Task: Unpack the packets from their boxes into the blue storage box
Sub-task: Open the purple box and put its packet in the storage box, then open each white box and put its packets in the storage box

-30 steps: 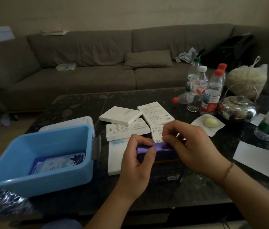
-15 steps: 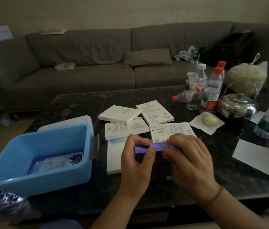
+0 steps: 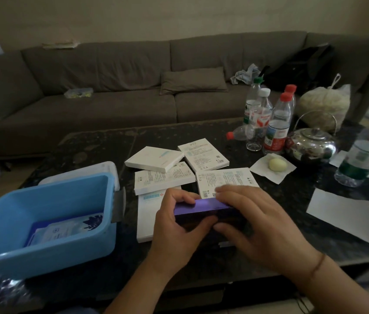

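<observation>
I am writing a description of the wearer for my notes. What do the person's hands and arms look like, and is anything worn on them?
Both forearms are bare, with no sleeves in view. The left hand wears nothing visible: no ring, watch or glove. The right hand is also bare, but a thin brownish cord bracelet circles its wrist. Nails look short and unpainted.

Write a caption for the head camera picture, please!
Both hands, left hand and right hand, grip a purple box beside the blue storage box.
</observation>
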A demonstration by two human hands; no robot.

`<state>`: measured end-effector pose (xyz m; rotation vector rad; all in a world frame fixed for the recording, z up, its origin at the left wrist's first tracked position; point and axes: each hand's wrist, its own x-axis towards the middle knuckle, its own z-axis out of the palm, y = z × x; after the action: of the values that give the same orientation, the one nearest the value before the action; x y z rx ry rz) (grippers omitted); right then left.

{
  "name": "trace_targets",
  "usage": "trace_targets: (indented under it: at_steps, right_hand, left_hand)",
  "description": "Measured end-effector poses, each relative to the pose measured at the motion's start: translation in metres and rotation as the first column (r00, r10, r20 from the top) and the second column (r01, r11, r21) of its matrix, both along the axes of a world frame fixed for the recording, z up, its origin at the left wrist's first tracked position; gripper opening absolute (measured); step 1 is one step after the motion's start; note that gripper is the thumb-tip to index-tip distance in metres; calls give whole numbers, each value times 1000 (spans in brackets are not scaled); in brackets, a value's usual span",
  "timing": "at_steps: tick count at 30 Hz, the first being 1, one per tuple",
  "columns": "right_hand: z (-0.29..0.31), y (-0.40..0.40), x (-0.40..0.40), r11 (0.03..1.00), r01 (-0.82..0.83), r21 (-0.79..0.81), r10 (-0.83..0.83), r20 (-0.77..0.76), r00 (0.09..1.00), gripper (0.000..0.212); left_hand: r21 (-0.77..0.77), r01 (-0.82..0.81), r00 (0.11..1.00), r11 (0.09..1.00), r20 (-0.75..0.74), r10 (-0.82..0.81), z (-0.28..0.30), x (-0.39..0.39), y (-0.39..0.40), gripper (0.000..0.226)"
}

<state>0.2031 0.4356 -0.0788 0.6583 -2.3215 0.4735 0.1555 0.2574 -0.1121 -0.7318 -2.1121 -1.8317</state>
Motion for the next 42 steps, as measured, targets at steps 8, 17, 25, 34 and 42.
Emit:
trace_targets:
  at_steps: [8, 17, 25, 34, 42]
  right_hand:
    - [-5, 89, 10, 593, 433, -679, -346, 270, 898, 35]
    - [-86, 162, 5, 332, 885, -328, -574, 674, 465, 8]
    - [-84, 136, -3, 480, 877, -2, -818, 360, 448, 30]
    - [-51, -35, -37, 694, 550, -464, 164, 846, 507, 23]
    - [-81, -73, -67, 299, 715, -632, 502, 741, 445, 47]
  left_hand:
    - [-362, 44, 998, 931, 65, -21, -27, 1, -16, 77]
    - [-893, -217, 935, 394, -75, 346, -70, -30, -21, 80]
    - [-915, -225, 894, 335, -57, 444, -68, -35, -12, 78]
    - [-850, -299, 903, 434, -104, 417, -43, -9, -28, 85]
    - [-720, -335, 941, 608, -232, 245, -74, 20, -38, 47]
